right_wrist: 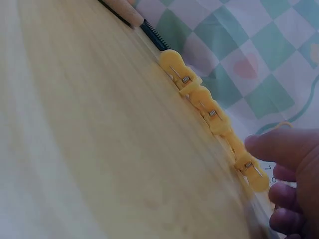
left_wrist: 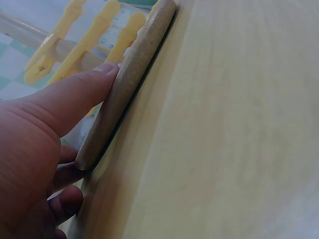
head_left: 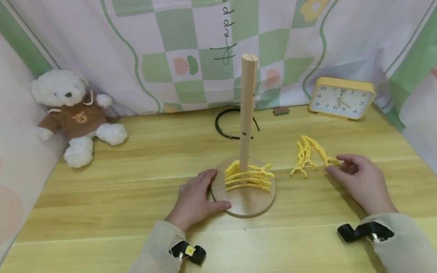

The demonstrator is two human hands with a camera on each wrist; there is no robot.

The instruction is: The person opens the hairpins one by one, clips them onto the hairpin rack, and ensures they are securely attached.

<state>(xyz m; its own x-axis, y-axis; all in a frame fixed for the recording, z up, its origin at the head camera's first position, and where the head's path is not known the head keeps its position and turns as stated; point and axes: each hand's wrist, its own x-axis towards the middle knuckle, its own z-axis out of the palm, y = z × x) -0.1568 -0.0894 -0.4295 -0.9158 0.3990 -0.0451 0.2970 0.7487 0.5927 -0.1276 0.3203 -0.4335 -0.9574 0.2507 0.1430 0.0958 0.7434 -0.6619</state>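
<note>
A wooden stand has a round base (head_left: pixel 249 206) and an upright post (head_left: pixel 244 100). Its left rim is gripped by my left hand (head_left: pixel 196 201), thumb on top and fingers about the edge, some of them hidden. Several yellow plastic clips (left_wrist: pixel 94 37) are stacked at the post's foot; how they are fixed there I cannot tell. To the right of the stand, a few loose yellow spring clips (right_wrist: pixel 212 112) lie on the table. My right hand (head_left: pixel 364 181) pinches the near end of the rightmost clip (head_left: pixel 321 152) between thumb and curled fingers.
Behind the post lies a black hoop (head_left: pixel 220 129), with a small dark block (head_left: pixel 280 111) beside it. A yellow clock (head_left: pixel 340 97) stands at the back right. At the back left sits a white plush bear (head_left: pixel 77 116). Printed curtains border the wooden table (head_left: pixel 119 206).
</note>
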